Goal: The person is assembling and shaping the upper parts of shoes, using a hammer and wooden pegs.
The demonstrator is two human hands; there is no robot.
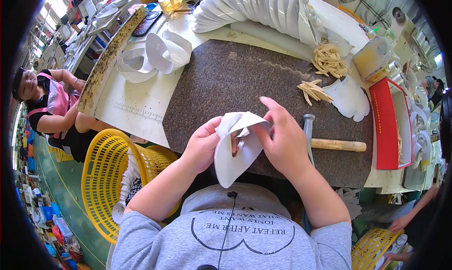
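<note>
A curved white shoe upper (230, 164) with an opening in its middle is held up in front of my body, above the near edge of the dark stone slab (221, 82). My left hand (203, 142) grips its left edge between thumb and fingers. At its right edge my right hand (285, 138) holds it with the thumb against the surface, one finger stretched away; some fingertips are hidden behind the piece. Just right of that hand lies a hammer (340, 145) with a wooden handle and metal head.
A long row of white uppers (263, 11) curves along the back. Loose uppers (157, 53) sit at the left. Beige strips (328, 60) lie in piles beside white flat pieces (348, 98) and a red box (382, 124). A yellow basket (104, 176) stands left; a person (56, 100) sits beyond.
</note>
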